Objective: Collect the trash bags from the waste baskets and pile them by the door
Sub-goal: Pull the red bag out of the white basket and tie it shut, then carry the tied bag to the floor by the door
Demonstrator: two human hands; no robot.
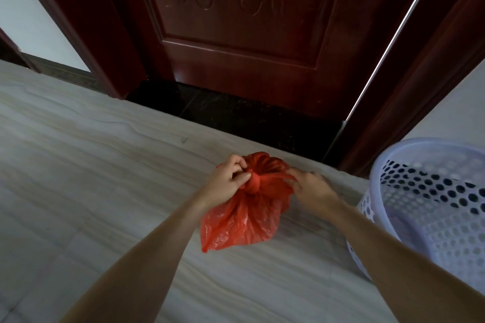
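Both hands (pixel 270 183) pinch red bag's (pixel 244 220) knot between them

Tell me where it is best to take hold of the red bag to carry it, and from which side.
Grip the red bag at its knotted neck, from above. The plastic gathers into one firm bunch there, facing up, while the body below is loose and thin.

No legible text, label, brand, number or sign anywhere in view.

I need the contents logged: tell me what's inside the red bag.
Nothing shows: the red bag is knotted and opaque. Left hand and right hand grip its neck.
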